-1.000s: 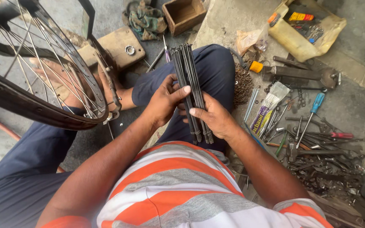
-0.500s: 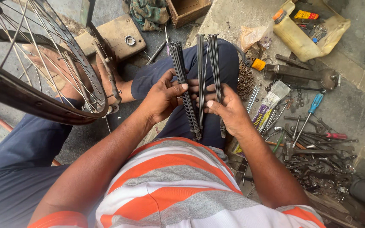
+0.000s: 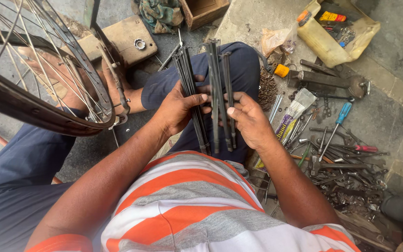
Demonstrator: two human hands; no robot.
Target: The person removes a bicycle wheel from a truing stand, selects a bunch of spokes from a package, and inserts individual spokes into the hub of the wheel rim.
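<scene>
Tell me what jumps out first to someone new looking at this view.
Two bundles of dark metal spokes stand at centre: the left hand grips one bundle, the right hand the other. A spoked bicycle wheel fills the upper left, and scattered hand tools lie on the ground at right.

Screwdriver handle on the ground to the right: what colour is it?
Blue, on the screwdriver lying among the tools; head view, the only one, shows it clearly.
</scene>
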